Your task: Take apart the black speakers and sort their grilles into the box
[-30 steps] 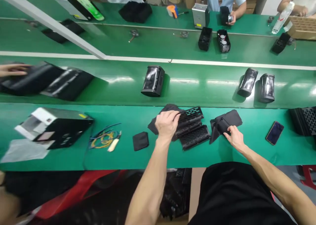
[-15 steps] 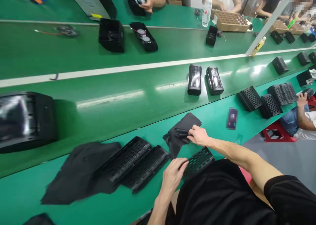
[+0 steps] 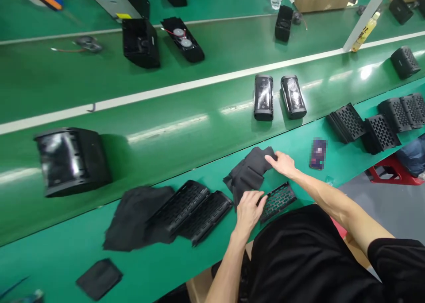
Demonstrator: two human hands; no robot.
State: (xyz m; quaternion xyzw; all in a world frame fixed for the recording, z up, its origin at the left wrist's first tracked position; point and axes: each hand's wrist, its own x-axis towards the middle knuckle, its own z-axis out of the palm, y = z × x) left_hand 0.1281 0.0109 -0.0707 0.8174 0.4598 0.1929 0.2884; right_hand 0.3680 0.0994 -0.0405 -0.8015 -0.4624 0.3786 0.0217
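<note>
My left hand (image 3: 249,212) has its thumb and fingers closed on the left edge of a black perforated grille panel (image 3: 279,201), which lies at the table's front edge. Just beyond it, my right hand (image 3: 283,163) pinches the right corner of a black cloth sheet (image 3: 252,166) on a small loose pile. Left of my left hand, two more black grille panels (image 3: 211,216) lie side by side, partly over a larger spread of black cloth (image 3: 136,219).
A folded black cloth (image 3: 99,278) lies front left. Stacked grilles (image 3: 347,122) and a phone (image 3: 318,154) are to the right. Beyond the table edge, the green conveyor (image 3: 172,148) carries black speaker housings (image 3: 264,98). A white post (image 3: 367,17) and a yellow bottle (image 3: 365,32) stand farther back.
My right hand has shifted to the pile's right corner, and the raised fold of cloth now lies flatter. My left hand stays on the grille panel. The camera view has shifted.
</note>
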